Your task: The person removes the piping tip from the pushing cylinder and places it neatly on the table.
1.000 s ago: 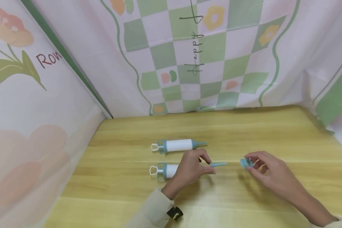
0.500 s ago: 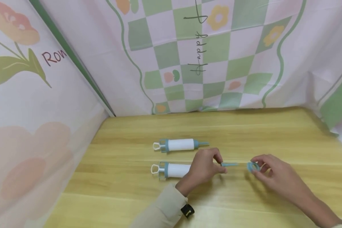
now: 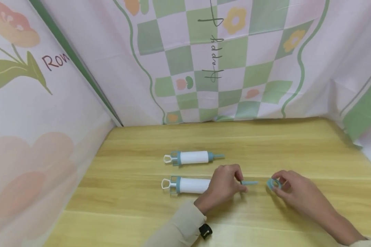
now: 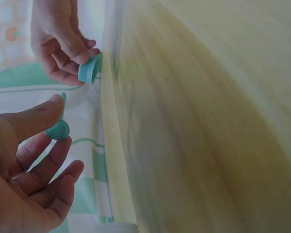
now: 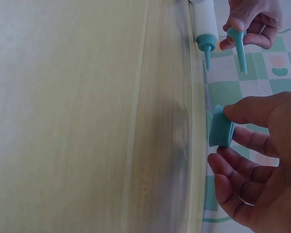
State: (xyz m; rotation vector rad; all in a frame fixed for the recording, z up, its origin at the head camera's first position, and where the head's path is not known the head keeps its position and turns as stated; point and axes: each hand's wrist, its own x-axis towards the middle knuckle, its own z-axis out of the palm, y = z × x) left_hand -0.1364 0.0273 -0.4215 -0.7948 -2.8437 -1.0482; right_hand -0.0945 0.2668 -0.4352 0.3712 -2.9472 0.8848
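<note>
In the head view my left hand (image 3: 224, 183) pinches a small teal nozzle (image 3: 250, 183) between thumb and fingers, its thin tip pointing right. The left wrist view shows the nozzle's round base (image 4: 60, 130) facing the camera. Across a short gap, my right hand (image 3: 303, 190) holds a teal ring-shaped cap (image 5: 219, 130) by its rim. Behind the left hand lies a syringe-like tube (image 3: 193, 185) with a white barrel, teal collar and white loop handle; the hand hides its right end. A similar tube (image 3: 194, 157), with a teal nozzle on its end, lies farther back.
Both tubes lie on a wood-grain table (image 3: 126, 206). A checked green-and-white curtain (image 3: 228, 79) hangs along the back edge, and a flowered panel (image 3: 49, 113) stands along the left. A black band (image 3: 205, 231) sits by the left sleeve.
My left hand has moved right with the nozzle, uncovering more of the nearer tube's barrel. The cap has turned a little in my right hand's fingers. Both tubes stay in place.
</note>
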